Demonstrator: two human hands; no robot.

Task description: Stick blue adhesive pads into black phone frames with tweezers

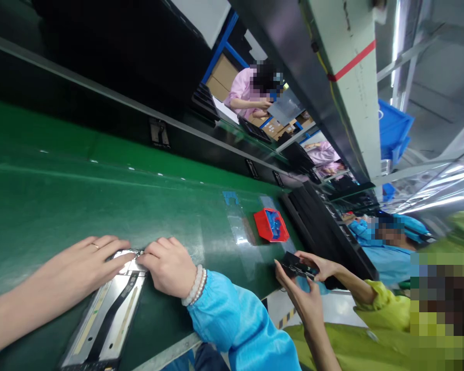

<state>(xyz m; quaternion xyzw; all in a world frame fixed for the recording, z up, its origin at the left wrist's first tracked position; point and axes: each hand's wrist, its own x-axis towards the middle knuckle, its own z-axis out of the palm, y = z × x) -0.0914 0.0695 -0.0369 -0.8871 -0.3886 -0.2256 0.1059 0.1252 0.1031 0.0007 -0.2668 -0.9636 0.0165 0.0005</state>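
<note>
A flat silver metal assembly (pixel 112 314) with a black ribbon strip along its middle lies slanted on the green table mat (pixel 158 211). My left hand (pixel 96 260), with a ring on one finger, rests over the upper left end of it, fingers stretched out. At the same end, on the right corner, my right hand (pixel 170 265) has its fingers curled in and pinched at the edge; what lies between its fingertips is hidden. A beaded bracelet and a blue sleeve are on my right arm.
A red bin (pixel 271 225) with blue pieces stands to the right, near black stacked trays (pixel 325 232). A co-worker's hands (pixel 309 273) hold a dark part beside the table edge. Small metal parts (pixel 160 133) lie along the far side.
</note>
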